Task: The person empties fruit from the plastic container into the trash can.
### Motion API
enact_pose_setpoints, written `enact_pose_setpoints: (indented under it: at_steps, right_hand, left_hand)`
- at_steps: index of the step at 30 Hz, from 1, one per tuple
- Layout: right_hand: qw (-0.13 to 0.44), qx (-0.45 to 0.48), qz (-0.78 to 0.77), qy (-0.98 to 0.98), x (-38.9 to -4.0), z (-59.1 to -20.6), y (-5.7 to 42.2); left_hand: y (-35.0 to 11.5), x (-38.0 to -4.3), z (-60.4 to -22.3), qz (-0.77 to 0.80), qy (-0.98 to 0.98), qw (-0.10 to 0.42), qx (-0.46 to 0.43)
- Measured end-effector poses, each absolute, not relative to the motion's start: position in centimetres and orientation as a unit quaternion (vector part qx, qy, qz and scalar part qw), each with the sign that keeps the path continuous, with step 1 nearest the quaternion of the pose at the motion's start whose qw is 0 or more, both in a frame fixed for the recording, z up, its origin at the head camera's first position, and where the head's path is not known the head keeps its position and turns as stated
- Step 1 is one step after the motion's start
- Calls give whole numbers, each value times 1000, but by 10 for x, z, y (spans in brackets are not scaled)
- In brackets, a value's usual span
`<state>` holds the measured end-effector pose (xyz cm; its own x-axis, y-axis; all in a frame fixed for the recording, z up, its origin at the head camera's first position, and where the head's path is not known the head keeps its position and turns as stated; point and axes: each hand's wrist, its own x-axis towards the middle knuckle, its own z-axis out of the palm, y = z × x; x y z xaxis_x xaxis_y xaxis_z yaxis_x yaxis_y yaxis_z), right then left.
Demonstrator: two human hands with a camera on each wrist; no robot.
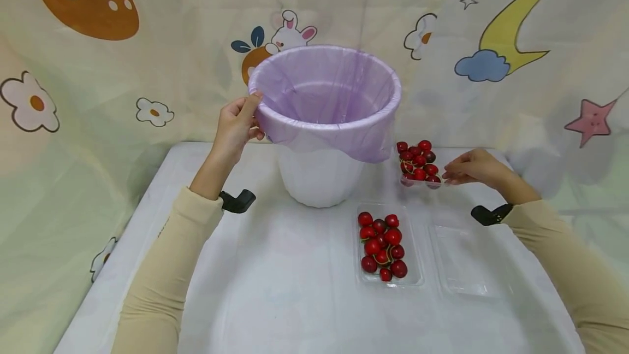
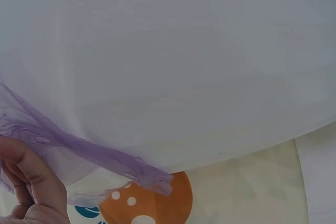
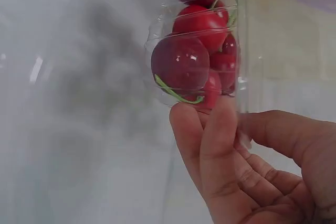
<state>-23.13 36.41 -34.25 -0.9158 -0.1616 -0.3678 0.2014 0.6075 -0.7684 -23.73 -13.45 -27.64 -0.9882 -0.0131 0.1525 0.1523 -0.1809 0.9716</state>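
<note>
A white bin (image 1: 316,179) stands toward the back, lined with a purple plastic bag (image 1: 378,138) folded over its rim. My left hand (image 1: 236,124) pinches the bag and rim at the left side, thumb on top. In the left wrist view, bunched bag film (image 2: 113,158) hangs beside the fingers against the white wall. Right of the bin, my right hand (image 1: 474,168) holds the near right end of a clear plastic box (image 3: 241,77) between thumb and fingers. Red and dark cherries (image 1: 417,160) with green stems fill that box, which looks raised and tilted.
A second clear box (image 1: 413,272) of cherries (image 1: 382,247) sits in front of the bin. To its right lies a clear plastic tray or lid (image 1: 464,261). Behind the white-covered table (image 1: 275,299) hangs a printed cloth (image 1: 196,70) with cartoon rabbits, flowers and a moon.
</note>
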Motion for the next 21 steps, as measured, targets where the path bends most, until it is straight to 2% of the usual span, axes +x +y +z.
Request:
enact_pose_setpoints:
  at_steps: [13, 21]
  right_hand:
    - [141, 26, -416, 898, -219, -272, 387]
    - [129, 36, -415, 900, -214, -228, 386]
  left_hand:
    - [-137, -237, -278, -772, -631, 55, -39]
    - [-135, -236, -279, -774, -630, 51, -34]
